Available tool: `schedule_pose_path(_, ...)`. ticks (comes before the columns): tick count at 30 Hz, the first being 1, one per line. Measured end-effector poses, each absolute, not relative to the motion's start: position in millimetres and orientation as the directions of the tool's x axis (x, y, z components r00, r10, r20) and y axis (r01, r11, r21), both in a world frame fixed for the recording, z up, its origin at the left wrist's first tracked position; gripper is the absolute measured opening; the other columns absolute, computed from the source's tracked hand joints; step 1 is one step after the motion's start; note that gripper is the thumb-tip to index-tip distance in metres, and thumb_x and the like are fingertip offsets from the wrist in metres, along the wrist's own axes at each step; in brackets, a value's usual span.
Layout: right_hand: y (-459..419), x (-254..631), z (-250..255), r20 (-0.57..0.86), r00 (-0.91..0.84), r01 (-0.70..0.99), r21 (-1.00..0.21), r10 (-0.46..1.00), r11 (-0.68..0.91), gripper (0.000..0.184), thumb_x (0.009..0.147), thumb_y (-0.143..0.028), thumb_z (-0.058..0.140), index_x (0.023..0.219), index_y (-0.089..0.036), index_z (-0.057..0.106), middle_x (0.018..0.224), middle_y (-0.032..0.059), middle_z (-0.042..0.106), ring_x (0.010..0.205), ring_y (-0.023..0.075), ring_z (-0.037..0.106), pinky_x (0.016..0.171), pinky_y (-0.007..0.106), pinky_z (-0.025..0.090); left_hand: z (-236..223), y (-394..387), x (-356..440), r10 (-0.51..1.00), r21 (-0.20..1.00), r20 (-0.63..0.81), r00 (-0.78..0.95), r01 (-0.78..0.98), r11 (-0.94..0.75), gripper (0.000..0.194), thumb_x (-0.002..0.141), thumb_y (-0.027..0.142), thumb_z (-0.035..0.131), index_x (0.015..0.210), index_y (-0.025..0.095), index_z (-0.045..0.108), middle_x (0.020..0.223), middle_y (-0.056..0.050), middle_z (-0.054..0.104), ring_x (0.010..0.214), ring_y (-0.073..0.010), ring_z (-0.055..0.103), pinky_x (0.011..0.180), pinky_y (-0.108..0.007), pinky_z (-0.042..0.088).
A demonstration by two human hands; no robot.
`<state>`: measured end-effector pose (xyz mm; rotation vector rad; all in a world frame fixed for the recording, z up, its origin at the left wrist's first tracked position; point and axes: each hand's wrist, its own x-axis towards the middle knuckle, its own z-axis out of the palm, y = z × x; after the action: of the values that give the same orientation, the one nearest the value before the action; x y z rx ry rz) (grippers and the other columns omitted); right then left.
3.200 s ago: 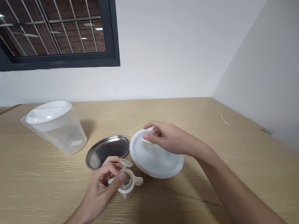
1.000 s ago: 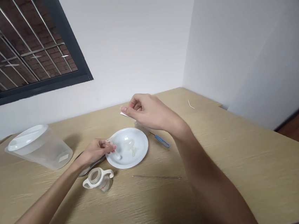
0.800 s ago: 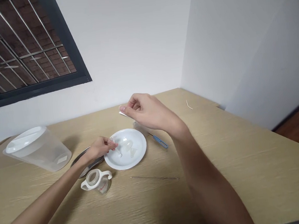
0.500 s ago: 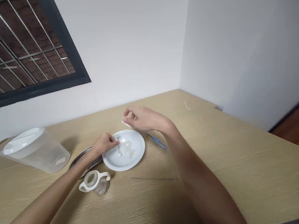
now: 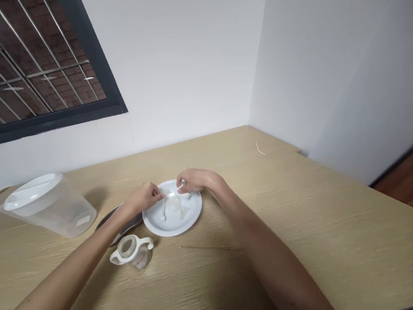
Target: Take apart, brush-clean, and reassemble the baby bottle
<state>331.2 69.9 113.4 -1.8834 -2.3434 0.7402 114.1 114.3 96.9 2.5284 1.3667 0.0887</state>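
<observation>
Head view: left hand (image 5: 147, 197) pinching thin tube (image 5: 164, 209), right hand (image 5: 190, 181) over plate (image 5: 173, 230).

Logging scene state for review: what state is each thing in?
Two-handled bottle: upright, top open
Pitcher: upright, lid on
White plate: face up, clear pieces on it
Metal tray: partly hidden
Thin rod: lying flat
Left hand: fingertips at thin tube's upper end, grip unclear
Right hand: fingers at white piece, grip unclear
</observation>
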Motion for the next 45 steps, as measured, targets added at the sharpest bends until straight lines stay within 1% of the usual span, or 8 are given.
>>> schedule_pose_path(5, 71.6, 323.8, 110.4, -0.338, -0.248, 0.938, -0.319, 0.908, 0.138, 0.04, 0.095, -0.032, 0.065, 0.131, -0.018, 0.058, 0.127, 0.0099, 0.063, 0.108, 0.0224, 0.064, 0.094, 0.045, 0.055, 109.8, 103.5, 107.0, 0.845, 0.283, 0.024, 0.534, 0.807, -0.518, 0.05, 0.086, 0.059, 0.048, 0.077, 0.017, 0.074, 0.075, -0.009, 0.073, 0.063, -0.0188, 0.057, 0.057, -0.028, 0.032)
schedule_pose_path(13, 76.3, 317.7, 104.3, -0.392, -0.27, 0.943, -0.295, 0.88, 0.157, 0.038, 0.095, -0.028, 0.066, 0.131, -0.017, 0.058, 0.127, 0.0095, 0.062, 0.109, 0.0223, 0.064, 0.092, 0.044, 0.056, 114.0, 95.8, 81.3, 0.861, 0.322, 0.056, 0.505, 0.807, -0.494, 0.053, 0.088, 0.065, 0.048, 0.079, 0.02, 0.074, 0.079, -0.006, 0.074, 0.069, -0.0202, 0.06, 0.061, -0.028, 0.036)
schedule_pose_path(17, 77.4, 314.2, 102.4, -0.397, -0.26, 0.949, -0.276, 0.88, 0.156, 0.038, 0.095, -0.029, 0.065, 0.13, -0.017, 0.058, 0.127, 0.0096, 0.063, 0.109, 0.0221, 0.064, 0.092, 0.043, 0.056, 114.5, 92.1, 72.7, 0.867, 0.331, 0.067, 0.493, 0.809, -0.486, 0.054, 0.088, 0.066, 0.048, 0.081, 0.02, 0.076, 0.079, -0.006, 0.074, 0.072, -0.0213, 0.061, 0.063, -0.028, 0.038)
schedule_pose_path(28, 71.2, 304.3, 105.2, -0.395, -0.213, 0.97, -0.199, 0.894, 0.143, 0.034, 0.095, -0.03, 0.065, 0.126, -0.016, 0.061, 0.128, 0.0102, 0.062, 0.11, 0.0226, 0.064, 0.092, 0.044, 0.056, 107.8, 84.9, 58.7, 0.88, 0.389, 0.038, 0.473, 0.804, -0.449, 0.052, 0.087, 0.065, 0.049, 0.074, 0.02, 0.072, 0.069, -0.002, 0.068, 0.064, -0.0175, 0.054, 0.058, -0.027, 0.035)
schedule_pose_path(34, 74.7, 301.4, 98.9, -0.355, -0.233, 0.964, -0.208, 0.905, 0.166, 0.033, 0.097, -0.033, 0.063, 0.125, -0.017, 0.061, 0.127, 0.01, 0.062, 0.109, 0.0218, 0.064, 0.092, 0.043, 0.056, 105.6, 78.8, 51.3, 0.881, 0.445, 0.032, 0.472, 0.783, -0.435, 0.055, 0.088, 0.066, 0.049, 0.074, 0.018, 0.072, 0.066, -0.001, 0.066, 0.06, -0.0156, 0.052, 0.056, -0.026, 0.036)
schedule_pose_path(38, 78.1, 299.7, 94.7, -0.337, -0.256, 0.957, -0.219, 0.906, 0.189, 0.031, 0.096, -0.031, 0.064, 0.123, -0.017, 0.062, 0.122, 0.0088, 0.065, 0.106, 0.021, 0.065, 0.09, 0.042, 0.057, 99.9, 71.3, 37.5, 0.903, 0.576, 0.102, 0.417, 0.715, -0.396, 0.05, 0.087, 0.064, 0.056, 0.083, 0.018, 0.076, 0.068, -0.001, 0.068, 0.063, -0.0159, 0.056, 0.057, -0.024, 0.038)
schedule_pose_path(41, 77.8, 299.3, 95.0, -0.333, -0.258, 0.956, -0.224, 0.907, 0.189, 0.031, 0.096, -0.03, 0.065, 0.123, -0.016, 0.063, 0.122, 0.0089, 0.065, 0.106, 0.0212, 0.065, 0.09, 0.041, 0.057, 89.8, 69.2, 21.9, 0.931, 0.723, 0.214, 0.295, 0.593, -0.355, 0.041, 0.082, 0.056, 0.068, 0.073, 0.017, 0.075, 0.061, 0.0, 0.065, 0.061, -0.0149, 0.055, 0.057, -0.024, 0.039)
schedule_pose_path(45, 74.3, 298.5, 97.8, -0.326, -0.249, 0.957, -0.227, 0.912, 0.18, 0.032, 0.095, -0.029, 0.065, 0.125, -0.016, 0.062, 0.125, 0.0095, 0.063, 0.108, 0.0218, 0.065, 0.09, 0.042, 0.057, 71.8, 74.1, 2.7, 0.927, 0.811, 0.362, 0.099, 0.456, -0.366, 0.037, 0.082, 0.05, 0.071, 0.064, 0.017, 0.07, 0.051, 0.002, 0.054, 0.054, -0.0126, 0.048, 0.053, -0.024, 0.036)
